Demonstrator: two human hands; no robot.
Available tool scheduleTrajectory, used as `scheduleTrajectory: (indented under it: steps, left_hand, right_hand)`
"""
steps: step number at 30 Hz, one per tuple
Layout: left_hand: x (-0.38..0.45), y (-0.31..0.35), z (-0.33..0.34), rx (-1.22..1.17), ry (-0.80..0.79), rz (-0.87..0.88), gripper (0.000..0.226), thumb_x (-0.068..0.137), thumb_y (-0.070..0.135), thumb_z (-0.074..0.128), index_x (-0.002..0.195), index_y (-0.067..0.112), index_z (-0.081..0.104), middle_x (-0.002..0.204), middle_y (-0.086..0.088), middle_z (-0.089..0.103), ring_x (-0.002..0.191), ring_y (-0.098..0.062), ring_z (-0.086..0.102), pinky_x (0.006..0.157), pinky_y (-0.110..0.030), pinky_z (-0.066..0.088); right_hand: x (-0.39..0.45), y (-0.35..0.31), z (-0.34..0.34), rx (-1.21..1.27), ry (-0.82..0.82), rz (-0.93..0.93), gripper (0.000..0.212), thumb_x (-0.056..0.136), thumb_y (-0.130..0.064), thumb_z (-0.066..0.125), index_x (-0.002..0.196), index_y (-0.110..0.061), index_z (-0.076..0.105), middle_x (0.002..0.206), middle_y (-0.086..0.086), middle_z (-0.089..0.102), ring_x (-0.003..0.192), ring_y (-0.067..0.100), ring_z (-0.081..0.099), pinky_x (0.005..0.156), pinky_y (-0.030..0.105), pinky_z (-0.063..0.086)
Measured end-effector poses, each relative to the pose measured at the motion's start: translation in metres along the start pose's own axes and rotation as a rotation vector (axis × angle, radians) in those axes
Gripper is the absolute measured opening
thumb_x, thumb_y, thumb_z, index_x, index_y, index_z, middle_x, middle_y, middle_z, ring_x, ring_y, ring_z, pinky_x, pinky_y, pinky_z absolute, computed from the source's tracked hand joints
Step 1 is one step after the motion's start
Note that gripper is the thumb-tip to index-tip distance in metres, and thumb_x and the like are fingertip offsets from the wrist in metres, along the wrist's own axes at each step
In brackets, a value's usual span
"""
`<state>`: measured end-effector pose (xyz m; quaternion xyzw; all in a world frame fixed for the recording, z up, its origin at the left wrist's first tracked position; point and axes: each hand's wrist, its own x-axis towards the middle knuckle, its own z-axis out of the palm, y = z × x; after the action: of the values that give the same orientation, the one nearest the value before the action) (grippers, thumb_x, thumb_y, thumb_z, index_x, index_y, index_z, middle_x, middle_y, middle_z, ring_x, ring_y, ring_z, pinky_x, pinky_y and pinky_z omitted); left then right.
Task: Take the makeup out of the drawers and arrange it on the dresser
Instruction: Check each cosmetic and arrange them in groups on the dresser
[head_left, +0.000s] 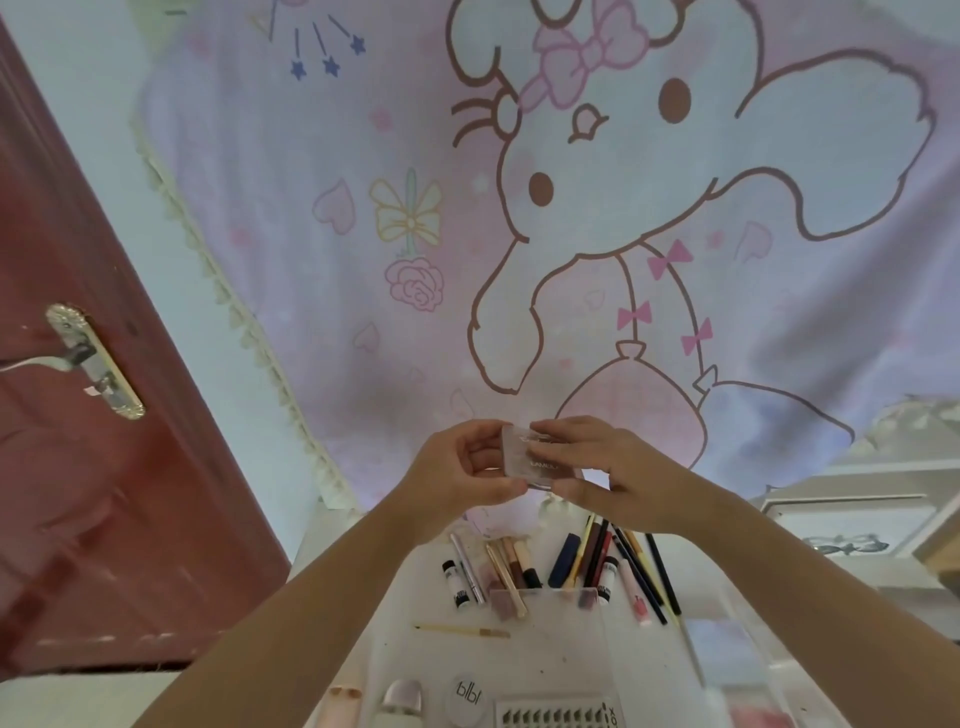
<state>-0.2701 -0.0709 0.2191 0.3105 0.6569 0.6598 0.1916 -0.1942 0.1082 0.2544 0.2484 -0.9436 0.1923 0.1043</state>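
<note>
Lash clusters on a black tray (553, 718), a round white jar (468, 698) and a pale pink bottle (401, 701) lie nearest the lens on the white dresser top (566, 654), already set out. Beyond them a clear acrylic holder (550, 600) fans out pencils and brushes (631, 566), with one thin brush (462, 631) lying loose beside it. Raised above the holder, a small clear compact (540, 460) is held between both hands: the left hand (462, 475) pinches its left edge between thumb and curled fingers, while the right hand (597, 467) pinches the top and lower right corners. A cartoon rabbit curtain (519, 208) hangs behind, a red door (78, 415) at left.

The step in hand appears to be placing this compact. Doing it well likely means keeping the lid face up and level, lowering it to a bare patch of the top rather than onto the loose brush, and releasing one hand only once it rests flat. Whether it is hinged open cannot be told.
</note>
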Motion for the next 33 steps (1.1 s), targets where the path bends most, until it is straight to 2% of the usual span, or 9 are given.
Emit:
scheduleTrajectory:
  steps: [2,6,12,16,21,26,29,31,33]
  left_hand:
    - [-0.001,-0.002,-0.001,-0.021,-0.002,-0.008,0.046,0.068,-0.017,0.064,0.095,0.021,0.06,0.081,0.011,0.073,0.077,-0.007,0.068,0.066,-0.016,0.054]
    - [-0.005,-0.004,-0.002,-0.033,0.003,-0.034,0.045,0.069,-0.018,0.063,0.095,0.019,0.061,0.081,0.009,0.073,0.076,-0.008,0.068,0.065,-0.016,0.053]
    - [-0.01,-0.001,-0.005,-0.003,-0.018,-0.042,0.047,0.066,-0.017,0.066,0.095,0.02,0.061,0.081,0.009,0.073,0.076,-0.009,0.069,0.065,-0.018,0.054]
    - [-0.014,0.002,-0.006,0.03,-0.035,-0.052,0.044,0.066,-0.015,0.067,0.092,0.02,0.062,0.078,0.008,0.072,0.074,-0.011,0.069,0.064,-0.018,0.054]
    - [-0.023,0.0,-0.002,-0.03,-0.008,-0.065,0.041,0.055,0.0,0.069,0.091,0.018,0.061,0.074,0.008,0.072,0.072,-0.008,0.068,0.063,-0.016,0.053]
    - [-0.03,-0.013,0.0,-0.123,-0.056,-0.137,0.043,0.065,-0.019,0.064,0.093,0.013,0.059,0.075,0.007,0.073,0.071,-0.005,0.068,0.061,-0.014,0.053]
    - [-0.034,-0.024,-0.001,-0.174,-0.153,-0.22,0.044,0.067,-0.016,0.063,0.099,0.015,0.062,0.083,0.004,0.074,0.077,-0.009,0.069,0.065,-0.017,0.054]
    - [-0.036,-0.036,0.003,-0.176,-0.211,-0.283,0.049,0.07,-0.019,0.06,0.104,0.017,0.059,0.088,0.002,0.073,0.08,-0.009,0.069,0.067,-0.018,0.054]
    - [-0.04,-0.05,0.013,-0.148,-0.231,-0.353,0.058,0.071,-0.022,0.058,0.111,0.02,0.052,0.095,0.001,0.071,0.083,-0.007,0.068,0.07,-0.019,0.054]
  right_hand:
    - [0.001,-0.005,0.0,-0.004,-0.025,-0.021,0.03,0.085,-0.003,0.052,0.112,0.007,0.059,0.109,0.031,0.061,0.099,0.046,0.058,0.086,0.005,0.026]
    - [-0.001,-0.006,0.003,-0.018,-0.006,-0.031,0.034,0.088,-0.007,0.046,0.118,0.007,0.053,0.117,0.03,0.057,0.108,0.044,0.053,0.09,-0.007,0.01]
    - [-0.003,0.001,0.015,0.02,-0.046,0.132,0.046,0.09,-0.029,0.052,0.134,-0.022,0.041,0.144,-0.001,0.039,0.13,0.011,0.034,0.097,0.006,0.02]
    - [-0.001,-0.006,0.012,0.031,-0.016,0.14,0.044,0.082,-0.028,0.063,0.124,-0.02,0.055,0.131,0.0,0.055,0.116,0.008,0.051,0.09,0.006,0.029]
    - [-0.004,-0.016,0.013,-0.008,0.027,0.053,0.036,0.085,-0.023,0.057,0.116,-0.007,0.061,0.117,0.013,0.064,0.103,0.02,0.06,0.083,0.012,0.036]
    - [-0.007,-0.016,0.013,0.014,0.034,0.009,0.036,0.089,-0.023,0.041,0.106,-0.003,0.066,0.083,0.011,0.072,0.069,0.019,0.065,0.059,0.013,0.044]
    - [-0.016,-0.012,0.024,0.193,-0.037,0.218,0.043,0.091,-0.038,0.034,0.111,-0.016,0.064,0.065,-0.009,0.066,0.053,0.005,0.058,0.05,0.011,0.041]
    - [-0.028,-0.007,0.033,0.339,-0.042,0.408,0.046,0.09,-0.05,0.036,0.109,-0.019,0.065,0.073,-0.012,0.07,0.063,0.005,0.064,0.059,0.014,0.05]
    - [-0.044,0.003,0.043,0.413,-0.007,0.569,0.04,0.09,-0.041,0.041,0.104,-0.013,0.066,0.087,-0.005,0.071,0.079,0.006,0.065,0.07,0.006,0.047]
